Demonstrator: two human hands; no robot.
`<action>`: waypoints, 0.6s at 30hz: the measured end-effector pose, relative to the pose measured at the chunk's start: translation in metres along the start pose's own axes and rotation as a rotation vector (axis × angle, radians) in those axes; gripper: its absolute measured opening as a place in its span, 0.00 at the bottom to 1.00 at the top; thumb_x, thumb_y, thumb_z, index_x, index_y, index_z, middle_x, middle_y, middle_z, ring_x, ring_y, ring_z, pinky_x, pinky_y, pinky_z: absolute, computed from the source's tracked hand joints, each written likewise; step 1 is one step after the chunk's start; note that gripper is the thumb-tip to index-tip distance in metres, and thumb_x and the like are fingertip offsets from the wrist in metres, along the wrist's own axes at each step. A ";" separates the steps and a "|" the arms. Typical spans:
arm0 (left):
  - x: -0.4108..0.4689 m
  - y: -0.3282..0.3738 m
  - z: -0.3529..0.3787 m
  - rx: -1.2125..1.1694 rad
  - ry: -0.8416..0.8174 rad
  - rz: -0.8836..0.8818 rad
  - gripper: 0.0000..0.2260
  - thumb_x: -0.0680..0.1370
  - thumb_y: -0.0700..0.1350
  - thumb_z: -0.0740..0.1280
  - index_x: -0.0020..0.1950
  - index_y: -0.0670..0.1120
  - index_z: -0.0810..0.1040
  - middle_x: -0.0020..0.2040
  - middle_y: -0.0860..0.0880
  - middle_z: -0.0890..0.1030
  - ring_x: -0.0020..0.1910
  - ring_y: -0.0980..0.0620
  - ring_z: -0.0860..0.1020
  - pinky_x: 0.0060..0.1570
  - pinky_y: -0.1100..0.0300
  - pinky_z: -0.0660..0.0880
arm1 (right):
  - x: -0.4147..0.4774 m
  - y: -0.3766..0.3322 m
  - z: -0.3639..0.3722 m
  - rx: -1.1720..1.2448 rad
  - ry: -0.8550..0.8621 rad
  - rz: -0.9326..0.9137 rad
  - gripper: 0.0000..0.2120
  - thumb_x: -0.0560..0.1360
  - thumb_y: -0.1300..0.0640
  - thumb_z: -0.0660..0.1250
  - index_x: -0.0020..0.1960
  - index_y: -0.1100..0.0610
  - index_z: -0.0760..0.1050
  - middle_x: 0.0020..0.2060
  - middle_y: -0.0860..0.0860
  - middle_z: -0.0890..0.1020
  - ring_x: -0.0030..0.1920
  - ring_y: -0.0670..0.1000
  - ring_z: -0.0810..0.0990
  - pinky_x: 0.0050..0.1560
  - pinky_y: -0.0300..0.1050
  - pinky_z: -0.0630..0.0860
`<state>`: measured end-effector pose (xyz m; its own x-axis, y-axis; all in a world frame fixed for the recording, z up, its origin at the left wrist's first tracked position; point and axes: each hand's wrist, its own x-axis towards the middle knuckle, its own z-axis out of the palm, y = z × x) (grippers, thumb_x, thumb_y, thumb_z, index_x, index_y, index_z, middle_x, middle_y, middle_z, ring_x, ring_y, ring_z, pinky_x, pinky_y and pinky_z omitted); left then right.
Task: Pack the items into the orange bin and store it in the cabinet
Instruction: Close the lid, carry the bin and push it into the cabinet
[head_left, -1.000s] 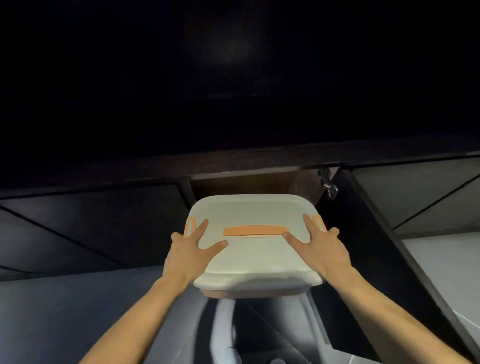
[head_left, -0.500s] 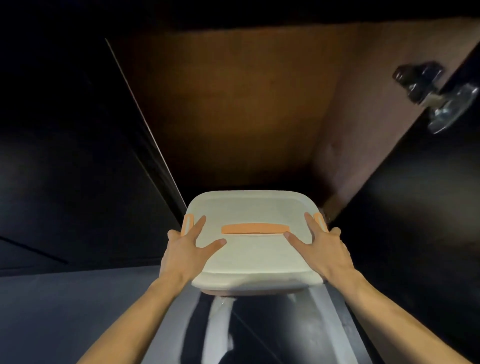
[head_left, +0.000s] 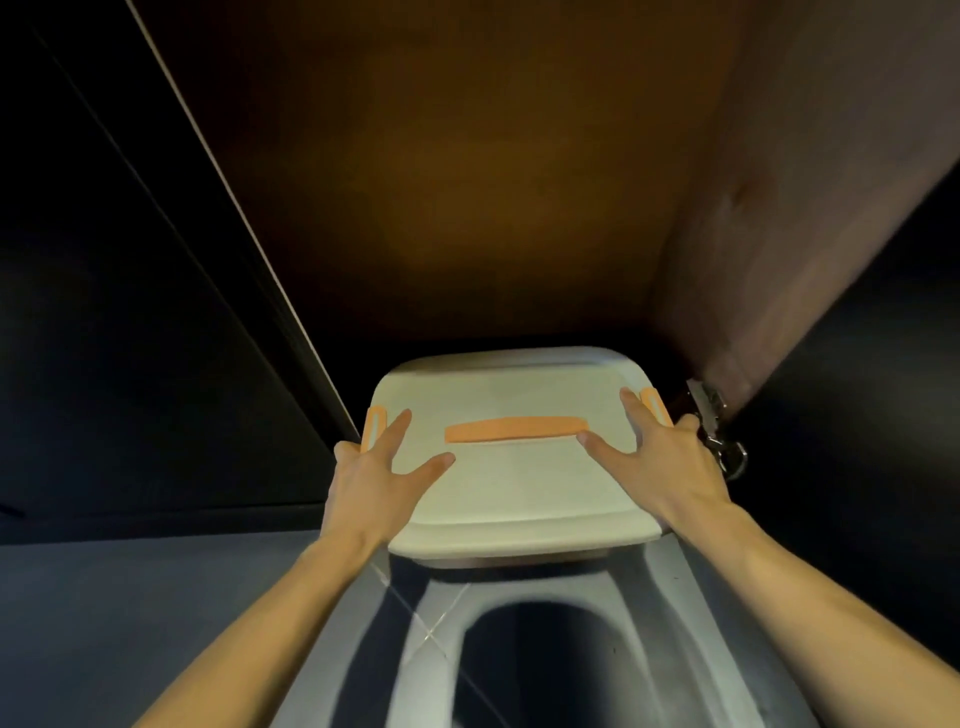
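Orange bin (head_left: 519, 499) held at the cabinet (head_left: 467, 182) mouth, centre frame, lid on.

Grip: my left hand (head_left: 379, 478) and right hand (head_left: 665, 462) clamp the bin's two sides. Thumb and forefinger are splayed flat on the lid and the outer fingers are hooked over the edges by the orange clips. The orange handle (head_left: 514, 428) runs left to right between the hands, so I judge the push goes straight up-frame into the dark opening. Both hands sit level; the right one is just beside the metal hinge (head_left: 719, 436), which is the tight side.
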<state>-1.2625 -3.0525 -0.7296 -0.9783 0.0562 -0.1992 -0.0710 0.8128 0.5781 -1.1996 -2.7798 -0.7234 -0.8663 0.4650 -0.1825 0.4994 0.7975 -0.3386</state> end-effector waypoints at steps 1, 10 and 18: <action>0.004 0.001 0.001 -0.009 0.006 0.000 0.36 0.64 0.73 0.60 0.70 0.67 0.55 0.57 0.49 0.61 0.41 0.55 0.69 0.48 0.59 0.66 | 0.003 -0.001 0.001 -0.005 0.011 -0.003 0.42 0.64 0.22 0.49 0.73 0.39 0.47 0.56 0.60 0.67 0.40 0.57 0.68 0.40 0.49 0.67; -0.009 0.006 0.013 0.066 0.063 0.045 0.34 0.70 0.73 0.50 0.73 0.62 0.49 0.67 0.43 0.59 0.65 0.42 0.60 0.62 0.48 0.64 | 0.009 0.002 0.002 -0.065 0.033 -0.027 0.42 0.66 0.24 0.50 0.74 0.42 0.46 0.61 0.62 0.63 0.59 0.63 0.67 0.47 0.53 0.67; -0.006 0.016 0.013 0.150 0.173 0.062 0.33 0.71 0.71 0.48 0.72 0.57 0.58 0.65 0.38 0.63 0.63 0.41 0.62 0.60 0.46 0.65 | 0.012 -0.010 0.002 -0.002 0.164 -0.005 0.41 0.64 0.24 0.53 0.69 0.49 0.61 0.55 0.62 0.67 0.52 0.64 0.69 0.48 0.53 0.70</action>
<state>-1.2556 -3.0325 -0.7300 -0.9996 0.0195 -0.0212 0.0076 0.8885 0.4588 -1.2147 -2.7831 -0.7243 -0.8553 0.5173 -0.0278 0.4952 0.8007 -0.3372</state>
